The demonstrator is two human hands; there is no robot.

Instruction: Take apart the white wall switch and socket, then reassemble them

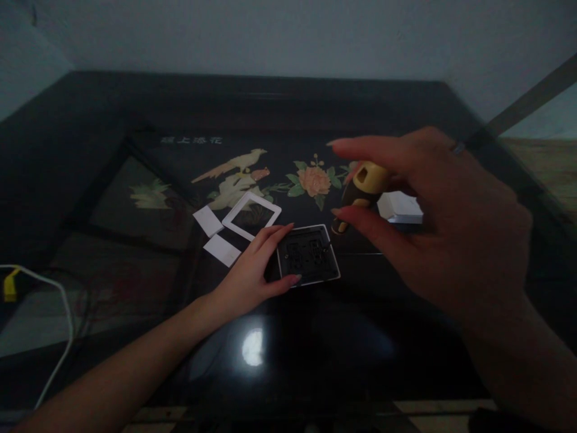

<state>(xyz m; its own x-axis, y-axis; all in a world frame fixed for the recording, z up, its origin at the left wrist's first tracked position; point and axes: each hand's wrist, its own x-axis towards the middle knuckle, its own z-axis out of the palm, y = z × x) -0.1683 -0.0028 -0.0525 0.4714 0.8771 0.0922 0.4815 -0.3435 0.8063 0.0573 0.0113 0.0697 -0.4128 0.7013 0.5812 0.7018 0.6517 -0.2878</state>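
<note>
My left hand (pixel 255 264) grips a square wall switch body (pixel 306 264) by its left side, thumb at the near edge and fingers at the far edge. The switch has a dark inner face inside a thin white rim and lies on the table. Closed around a yellow-and-black screwdriver (pixel 364 186), my right hand (pixel 451 222) is raised close to the camera. The screwdriver slants down towards the right side of the switch, near a small screw; whether its tip touches the screw I cannot tell.
A white frame (pixel 229 222) and two white rectangular plates (pixel 208 221) (pixel 222 250) lie left of the switch. White block-like pieces (pixel 400 207) sit behind my right hand. A white cable (pixel 67 307) with a yellow tag (pixel 9 287) runs along the left of the glossy dark table (pixel 288 361).
</note>
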